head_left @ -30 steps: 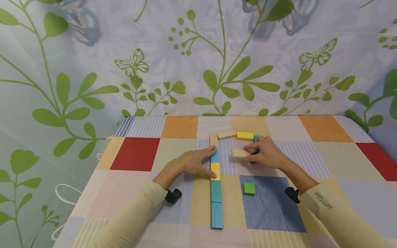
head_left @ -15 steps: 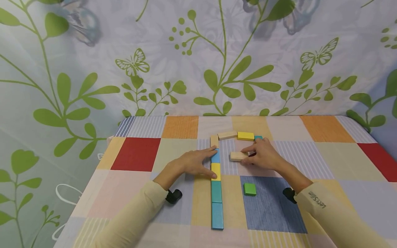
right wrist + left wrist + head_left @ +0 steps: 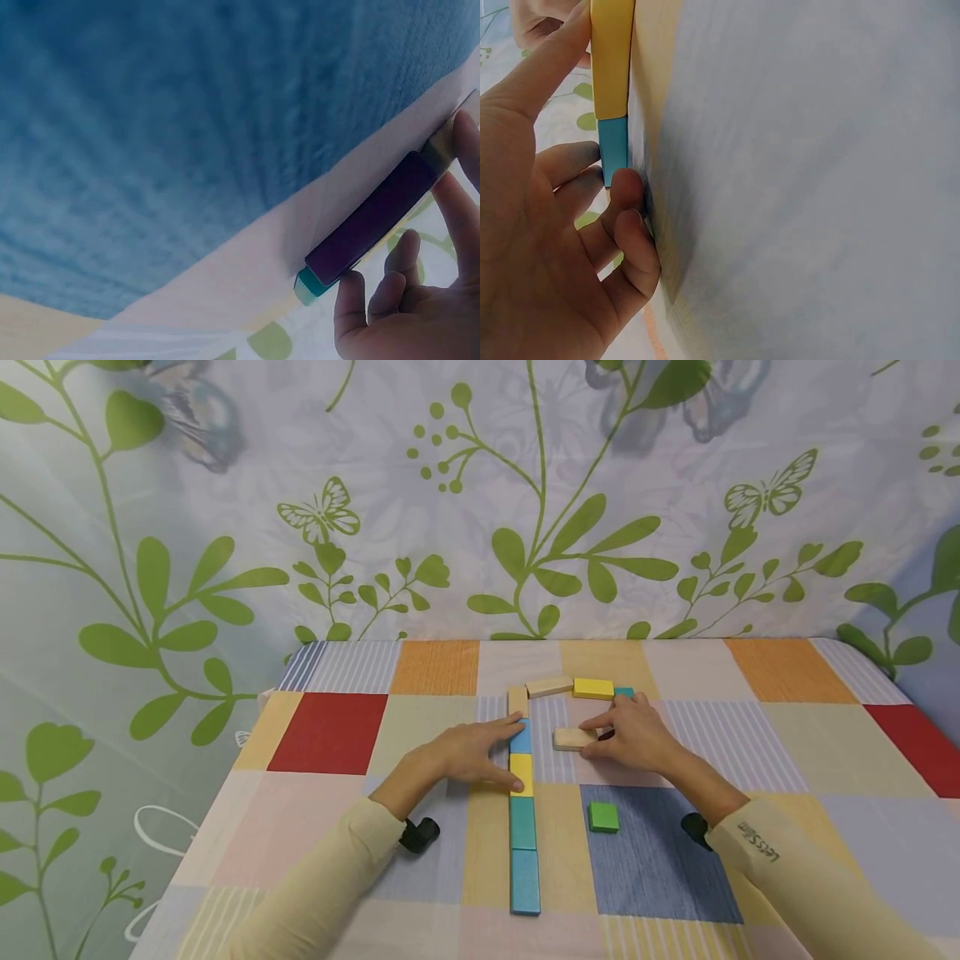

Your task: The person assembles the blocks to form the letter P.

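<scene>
In the head view my right hand (image 3: 639, 737) pinches a plain wooden block (image 3: 572, 739) at its right end, between thumb and index finger. Beside that block lies a dark purple block (image 3: 375, 217), mostly hidden by the hand from above; a teal block (image 3: 307, 287) meets its other end. My left hand (image 3: 472, 753) rests along a straight row of blocks. Its thumb touches a yellow block (image 3: 521, 767), and its outstretched fingers touch a blue block (image 3: 520, 740). The outer fingers curl loosely beside the row in the left wrist view.
The row continues nearer with a teal block (image 3: 522, 823) and a light blue block (image 3: 525, 882). Beyond stand a plain block (image 3: 517, 702), a slanted plain block (image 3: 550, 687) and a yellow block (image 3: 593, 689). A green square block (image 3: 603, 817) lies apart on the patchwork cloth (image 3: 322, 735).
My right hand has shifted left with the plain wooden block, bringing it closer to the straight row. The left hand has stayed in place.
</scene>
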A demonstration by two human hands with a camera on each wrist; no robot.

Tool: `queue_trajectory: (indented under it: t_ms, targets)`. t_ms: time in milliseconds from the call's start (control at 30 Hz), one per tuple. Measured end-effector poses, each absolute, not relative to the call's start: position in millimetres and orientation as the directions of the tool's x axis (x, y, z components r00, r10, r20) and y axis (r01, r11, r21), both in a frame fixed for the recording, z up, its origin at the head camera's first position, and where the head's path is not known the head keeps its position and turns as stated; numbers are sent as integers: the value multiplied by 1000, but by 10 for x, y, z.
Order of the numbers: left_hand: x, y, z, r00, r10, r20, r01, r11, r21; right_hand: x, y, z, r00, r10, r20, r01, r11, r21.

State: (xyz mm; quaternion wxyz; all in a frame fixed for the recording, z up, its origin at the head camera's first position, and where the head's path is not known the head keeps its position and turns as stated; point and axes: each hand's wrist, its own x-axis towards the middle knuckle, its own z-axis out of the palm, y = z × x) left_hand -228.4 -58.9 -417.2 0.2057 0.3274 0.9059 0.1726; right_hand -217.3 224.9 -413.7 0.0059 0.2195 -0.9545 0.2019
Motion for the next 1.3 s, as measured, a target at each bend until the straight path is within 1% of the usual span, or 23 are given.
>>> queue_trajectory:
  t_ms: [133,367,600,833,1100,1300]
  targets:
    - [-2287,-598,-4178,-700,666,-257,523,724,449,-2150,2261,-4123,-909,-406,94,-410,831,-377]
    - [-2289,-603,-4172,-699,670,-249,524,717,460,-2064,2429,-4099,-933,-350,83,-353,841,-411]
    - [-2296,-605,-4174,-699,669,-253,524,720,455,-2043,2560,-4126,-922,-372,107,-382,828,-410]
    - [-2292,-597,-4176,-698,671,-251,523,717,461,-2031,2563,-4128,-926,-369,80,-365,823,-434]
    - [-2293,-596,-4166,-697,670,-255,523,719,457,-2034,2555,-4120,-930,-362,61,-351,829,-435]
    - [-2301,-597,-4179,-696,670,-258,522,719,459,-2003,2555,-4118,-921,-380,81,-377,822,-427]
